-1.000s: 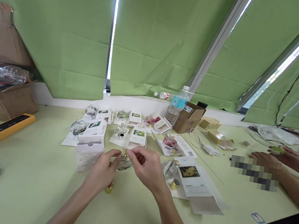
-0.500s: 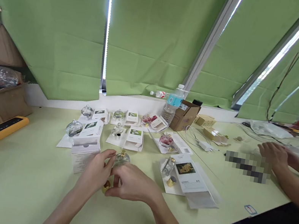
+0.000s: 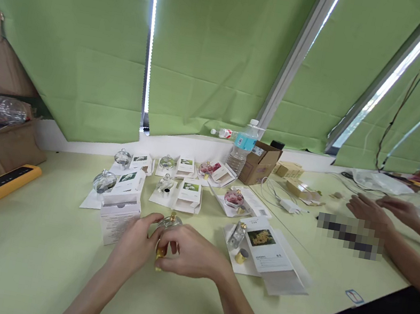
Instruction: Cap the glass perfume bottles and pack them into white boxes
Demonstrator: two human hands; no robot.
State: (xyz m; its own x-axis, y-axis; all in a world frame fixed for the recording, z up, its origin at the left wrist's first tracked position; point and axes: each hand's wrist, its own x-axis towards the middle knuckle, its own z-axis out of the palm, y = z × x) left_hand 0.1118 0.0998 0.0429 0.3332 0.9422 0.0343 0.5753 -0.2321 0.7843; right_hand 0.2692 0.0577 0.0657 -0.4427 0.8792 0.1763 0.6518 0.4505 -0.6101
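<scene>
A round glass perfume bottle [image 3: 171, 220] with a gold neck stands in front of me, its lower part hidden behind my fingers. My left hand [image 3: 139, 239] is closed at the bottle's left side, fingertips against it. Just in front of the bottle, my right hand [image 3: 192, 256] pinches a gold cap [image 3: 159, 263] between thumb and fingers. Beside my left hand is an upright white carton [image 3: 117, 221]. To the right, a smaller glass bottle [image 3: 237, 234] and a loose gold cap [image 3: 242, 256] lie on white packaging with a flower picture [image 3: 261, 236].
Several round bottles, one a pink bottle [image 3: 234, 198], sit on opened white boxes [image 3: 189, 192] behind my hands. Farther back are a water bottle [image 3: 240, 149] and a cardboard box [image 3: 259, 164]. An orange power strip [image 3: 27, 176] lies left. Another person's hands [image 3: 372, 215] work at right.
The gold cap in my right hand has moved slightly right and sits deeper between the fingers. My left hand stays by the bottle. The other person's hands have shifted left.
</scene>
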